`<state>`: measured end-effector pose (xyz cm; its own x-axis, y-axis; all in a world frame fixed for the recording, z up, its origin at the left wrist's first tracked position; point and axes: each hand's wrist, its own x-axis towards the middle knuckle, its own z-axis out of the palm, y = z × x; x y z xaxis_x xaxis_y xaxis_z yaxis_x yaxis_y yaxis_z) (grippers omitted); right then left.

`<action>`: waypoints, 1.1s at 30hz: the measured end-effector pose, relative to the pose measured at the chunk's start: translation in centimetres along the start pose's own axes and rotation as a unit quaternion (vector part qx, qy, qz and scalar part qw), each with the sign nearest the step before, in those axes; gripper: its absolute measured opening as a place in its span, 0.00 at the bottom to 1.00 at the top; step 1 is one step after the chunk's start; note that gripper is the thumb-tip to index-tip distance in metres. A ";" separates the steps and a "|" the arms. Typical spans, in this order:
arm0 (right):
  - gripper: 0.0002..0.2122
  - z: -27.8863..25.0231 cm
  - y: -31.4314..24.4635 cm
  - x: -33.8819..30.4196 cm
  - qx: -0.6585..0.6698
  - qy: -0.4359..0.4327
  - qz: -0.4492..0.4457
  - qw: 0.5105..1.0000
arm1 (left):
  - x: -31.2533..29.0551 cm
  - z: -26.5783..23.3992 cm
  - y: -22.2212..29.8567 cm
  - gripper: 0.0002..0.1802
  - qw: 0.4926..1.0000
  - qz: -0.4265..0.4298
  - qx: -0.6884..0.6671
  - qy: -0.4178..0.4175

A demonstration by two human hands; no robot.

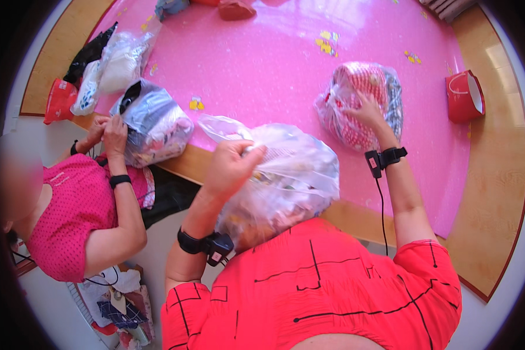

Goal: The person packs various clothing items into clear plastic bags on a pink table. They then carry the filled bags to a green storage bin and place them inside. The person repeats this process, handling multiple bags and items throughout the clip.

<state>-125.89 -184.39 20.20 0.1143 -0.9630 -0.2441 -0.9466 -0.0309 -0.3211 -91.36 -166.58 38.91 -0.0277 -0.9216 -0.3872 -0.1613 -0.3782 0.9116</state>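
My left hand (232, 166) is closed on the gathered top of a clear plastic bag (297, 175), which is filled with mixed coloured contents and rests against my body at the table's near edge. Farther right, my right hand (368, 112) lies with its fingers spread on a second clear bag (357, 132). Red-and-white checked cloth (364, 76) shows through that bag, with darker patterned cloth along its right side. The exact contents of the nearer bag cannot be made out through the crumpled plastic.
The table has a pink cover (262, 64). A red paper bag (465, 98) stands at the right. At my left, a co-worker in pink (87, 210) handles another filled bag (157, 125). Packages (119, 61) lie beyond it; a basket of cloth (122, 309) stands below.
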 end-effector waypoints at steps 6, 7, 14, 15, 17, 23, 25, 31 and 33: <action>0.22 -6.9 -14.2 -8.1 0.357 -0.093 -0.361 0.856 | -0.7 2.1 -2.2 0.10 0.994 0.026 0.041 -0.093; 0.22 -6.6 -16.0 -10.2 0.376 -0.147 -0.369 0.837 | -0.9 1.9 -2.7 0.11 0.996 0.031 0.037 -0.081; 0.17 -1.5 -19.6 -14.7 0.366 -0.110 -0.403 0.832 | -3.2 1.4 -5.0 0.18 0.999 0.036 -0.022 0.019; 0.15 -1.5 -19.8 -14.5 0.375 -0.098 -0.401 0.830 | -3.1 1.6 -5.6 0.17 0.997 0.053 0.023 0.057; 0.12 -1.5 -20.0 -14.4 0.367 -0.085 -0.411 0.830 | -3.3 2.2 -5.8 0.12 0.988 0.057 0.091 0.115; 0.08 -1.4 -20.6 -14.3 0.397 -0.077 -0.350 0.845 | -2.3 0.8 -2.9 0.10 0.952 0.086 0.269 0.120; 0.08 -1.2 -20.4 -14.0 0.411 -0.068 -0.333 0.846 | -1.5 1.4 -2.2 0.10 0.892 0.174 0.388 0.153; 0.09 -0.1 -20.1 -13.6 0.431 -0.049 -0.311 0.845 | 0.6 2.7 -4.0 0.11 0.849 0.232 0.415 0.232; 0.09 -0.8 -20.9 -13.4 0.402 -0.115 -0.292 0.860 | 1.1 1.9 -4.6 0.10 0.853 0.233 0.394 0.252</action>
<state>-107.88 -171.10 30.96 0.6431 -0.7652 0.0291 -0.2043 -0.2080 -0.9566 -92.50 -165.67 34.09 0.1250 -0.9515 0.2812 -0.8670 0.0330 0.4973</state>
